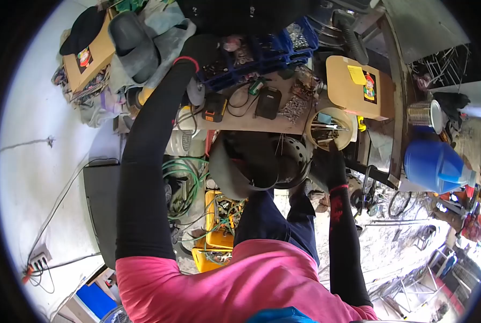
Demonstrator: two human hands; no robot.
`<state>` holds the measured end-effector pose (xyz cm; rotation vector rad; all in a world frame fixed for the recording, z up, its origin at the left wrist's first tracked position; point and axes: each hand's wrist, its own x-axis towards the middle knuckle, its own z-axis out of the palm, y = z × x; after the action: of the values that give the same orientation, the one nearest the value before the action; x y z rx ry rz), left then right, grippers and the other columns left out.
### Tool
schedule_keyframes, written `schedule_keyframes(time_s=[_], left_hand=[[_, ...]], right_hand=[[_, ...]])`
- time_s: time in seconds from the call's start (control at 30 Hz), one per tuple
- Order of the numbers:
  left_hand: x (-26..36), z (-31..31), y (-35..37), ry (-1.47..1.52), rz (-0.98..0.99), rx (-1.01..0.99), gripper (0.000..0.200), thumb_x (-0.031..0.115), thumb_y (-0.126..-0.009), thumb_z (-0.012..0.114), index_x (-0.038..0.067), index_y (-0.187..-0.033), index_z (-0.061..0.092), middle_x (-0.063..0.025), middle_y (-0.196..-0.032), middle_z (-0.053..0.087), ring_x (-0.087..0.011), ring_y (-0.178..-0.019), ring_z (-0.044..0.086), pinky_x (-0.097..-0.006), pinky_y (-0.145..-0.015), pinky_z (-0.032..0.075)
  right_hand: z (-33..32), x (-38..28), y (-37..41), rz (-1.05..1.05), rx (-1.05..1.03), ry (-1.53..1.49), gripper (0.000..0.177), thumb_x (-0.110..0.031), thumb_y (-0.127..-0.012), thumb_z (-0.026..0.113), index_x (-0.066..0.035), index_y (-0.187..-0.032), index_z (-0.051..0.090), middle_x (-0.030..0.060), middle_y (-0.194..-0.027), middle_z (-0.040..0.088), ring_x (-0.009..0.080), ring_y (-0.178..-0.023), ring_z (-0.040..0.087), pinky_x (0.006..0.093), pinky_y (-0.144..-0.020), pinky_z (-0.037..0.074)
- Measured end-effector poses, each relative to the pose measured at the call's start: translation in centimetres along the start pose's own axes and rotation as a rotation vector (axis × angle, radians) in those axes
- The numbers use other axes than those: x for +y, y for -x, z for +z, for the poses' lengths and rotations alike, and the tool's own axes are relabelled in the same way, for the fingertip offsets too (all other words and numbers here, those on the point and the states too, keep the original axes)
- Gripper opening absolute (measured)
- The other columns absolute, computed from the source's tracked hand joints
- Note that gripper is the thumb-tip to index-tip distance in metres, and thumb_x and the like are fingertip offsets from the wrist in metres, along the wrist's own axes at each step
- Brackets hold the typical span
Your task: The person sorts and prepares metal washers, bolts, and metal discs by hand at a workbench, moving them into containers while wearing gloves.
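My left hand (pixel 201 49), in a black glove with a red cuff, reaches to the left end of the blue parts bins (pixel 256 56). Its fingers blend into the dark background, so their pose is hidden. Down at the right, my right hand (pixel 328 168) is also black-gloved and touches the near rim of a round cream tub (pixel 310 129). Metal tools and small hardware lie inside that tub. I cannot make out whether these fingers grip the rim or something in it.
On the bench (pixel 275 125) lie a yellow-black battery (pixel 215 107), a black charger-like block (pixel 268 103) and loose screws (pixel 293 109). A cardboard box (pixel 342 81) stands right, near a blue jug (pixel 426 164). Below are a green hose (pixel 182 185) and yellow case (pixel 214 234).
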<state>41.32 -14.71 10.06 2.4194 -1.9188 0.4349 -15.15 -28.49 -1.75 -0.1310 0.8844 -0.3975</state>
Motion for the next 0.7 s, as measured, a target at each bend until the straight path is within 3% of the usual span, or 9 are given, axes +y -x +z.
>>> schedule_keyframes(time_s=[0.1, 0.23, 0.3, 0.37, 0.4, 0.5, 0.57, 0.63, 0.7], left_hand=[[1.2, -0.1, 0.9, 0.008, -0.054, 0.035, 0.021, 0.028, -0.084, 0.064, 0.011, -0.084, 0.076, -0.013, -0.083, 0.073, -0.0316, -0.078, 0.072, -0.0449, -0.069, 0.055], [2.9, -1.0, 0.4, -0.08, -0.16, -0.087, 0.018, 0.03, -0.079, 0.07, 0.013, -0.078, 0.076, -0.0113, -0.077, 0.071, -0.0311, -0.076, 0.07, -0.0449, -0.07, 0.054], [2.8, -0.8, 0.6, -0.038, -0.149, -0.148, 0.017, 0.029, -0.077, 0.071, 0.013, -0.075, 0.076, -0.011, -0.075, 0.071, -0.0312, -0.074, 0.07, -0.0451, -0.069, 0.055], [2.2, 0.3, 0.3, -0.126, -0.131, -0.099, 0.019, 0.032, -0.076, 0.073, 0.014, -0.074, 0.076, -0.0111, -0.076, 0.071, -0.0304, -0.074, 0.071, -0.0441, -0.068, 0.055], [1.7, 0.7, 0.6, -0.062, -0.034, -0.101, 0.022, 0.036, -0.073, 0.077, 0.013, -0.075, 0.076, -0.0115, -0.076, 0.071, -0.0297, -0.074, 0.071, -0.0438, -0.067, 0.055], [2.3, 0.0, 1.0, -0.035, -0.093, -0.178, 0.023, 0.037, -0.071, 0.078, 0.014, -0.075, 0.076, -0.0122, -0.076, 0.071, -0.0295, -0.074, 0.072, -0.0431, -0.067, 0.055], [2.9, -1.8, 0.6, 0.006, -0.107, -0.21, 0.023, 0.036, -0.071, 0.078, 0.013, -0.074, 0.076, -0.0124, -0.076, 0.071, -0.0295, -0.074, 0.072, -0.0432, -0.068, 0.056], [3.4, -1.5, 0.4, 0.041, -0.121, -0.243, 0.022, 0.035, -0.071, 0.078, 0.013, -0.074, 0.076, -0.0127, -0.076, 0.071, -0.0294, -0.074, 0.072, -0.0433, -0.069, 0.056], [2.6, -0.1, 0.6, -0.054, -0.07, -0.034, 0.021, 0.031, -0.074, 0.076, 0.01, -0.075, 0.075, -0.0132, -0.077, 0.071, -0.0303, -0.075, 0.071, -0.0441, -0.07, 0.056]], right_hand=[[3.5, -0.5, 1.4, -1.06, -0.01, 2.07, 0.039, -0.019, -0.086, 0.074, -0.007, -0.121, 0.061, 0.0094, -0.103, 0.07, 0.0287, -0.098, 0.068, 0.043, -0.082, 0.056], [4.1, 0.4, -0.3, -0.965, 0.01, 2.0, 0.03, -0.018, -0.089, 0.07, -0.008, -0.117, 0.063, 0.0113, -0.102, 0.07, 0.0314, -0.095, 0.069, 0.0461, -0.081, 0.058], [3.4, 1.6, -2.4, -0.422, 0.022, 0.491, 0.025, -0.019, -0.091, 0.067, -0.01, -0.115, 0.063, 0.0127, -0.103, 0.07, 0.0322, -0.091, 0.069, 0.0474, -0.078, 0.058], [1.3, 0.8, -3.4, -0.337, 0.033, 0.511, 0.025, -0.022, -0.094, 0.066, -0.012, -0.116, 0.063, 0.0102, -0.109, 0.069, 0.0327, -0.096, 0.068, 0.0474, -0.08, 0.057], [-1.0, 0.7, -3.6, -0.665, -0.121, 1.152, 0.026, -0.022, -0.094, 0.066, -0.013, -0.117, 0.062, 0.0101, -0.112, 0.068, 0.0319, -0.099, 0.067, 0.0458, -0.082, 0.056], [-2.5, 1.0, -1.7, -0.703, 0.053, 1.544, 0.023, -0.015, -0.09, 0.065, -0.012, -0.113, 0.064, 0.0122, -0.117, 0.063, 0.0322, -0.104, 0.064, 0.0425, -0.087, 0.055], [0.9, 0.8, 3.9, -0.951, 0.061, 2.012, 0.026, -0.009, -0.089, 0.064, -0.009, -0.115, 0.065, 0.0138, -0.12, 0.061, 0.0335, -0.103, 0.064, 0.0419, -0.087, 0.055], [0.0, 0.7, 4.9, -0.884, 0.07, 2.108, 0.032, -0.005, -0.09, 0.063, -0.008, -0.122, 0.063, 0.0144, -0.121, 0.061, 0.0336, -0.106, 0.063, 0.0402, -0.088, 0.055], [2.6, 1.2, 7.2, -0.57, 0.202, 1.258, 0.034, -0.017, -0.09, 0.067, -0.003, -0.12, 0.06, 0.0194, -0.11, 0.063, 0.035, -0.099, 0.064, 0.0428, -0.081, 0.052]])
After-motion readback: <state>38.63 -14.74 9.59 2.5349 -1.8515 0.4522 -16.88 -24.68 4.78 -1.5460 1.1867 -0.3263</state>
